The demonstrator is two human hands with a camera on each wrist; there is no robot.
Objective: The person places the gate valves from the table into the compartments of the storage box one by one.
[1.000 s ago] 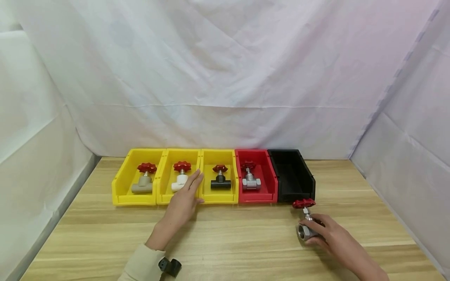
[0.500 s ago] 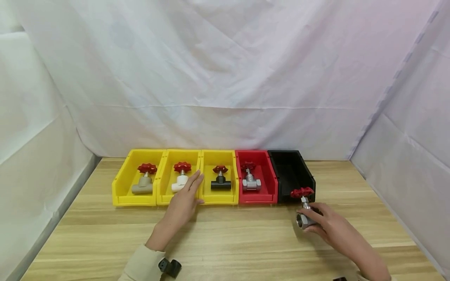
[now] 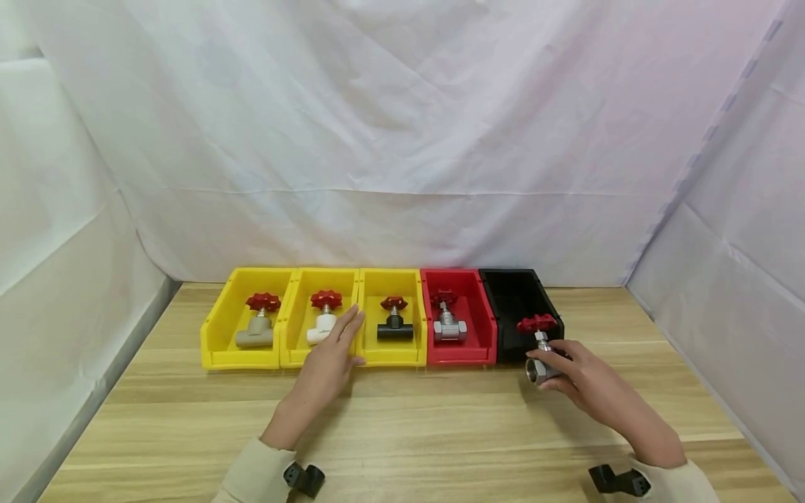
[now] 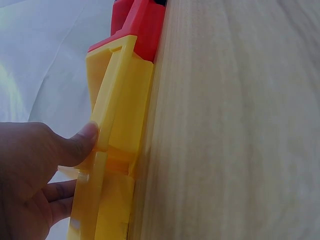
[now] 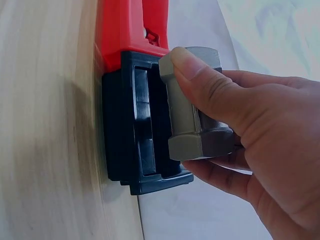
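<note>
A light wooden worktop (image 3: 402,433) carries a row of plastic bins: three yellow (image 3: 327,349), one red (image 3: 478,349), one black (image 3: 547,314). The left hand (image 3: 327,367) rests with straight fingers on the rim between the second and third yellow bins, thumb (image 4: 82,145) pressing the edge. The right hand (image 3: 581,381) grips a silver metal valve with a red handwheel (image 3: 539,353), held off the worktop at the black bin's front.

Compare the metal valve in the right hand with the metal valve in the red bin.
The held metal valve is lifted off the table in the right hand, in front of the black bin; the red-bin valve rests inside the red bin, untouched. The held one shows its open end to the head camera; the other lies side-on. Both have silver bodies and red handwheels.
</note>
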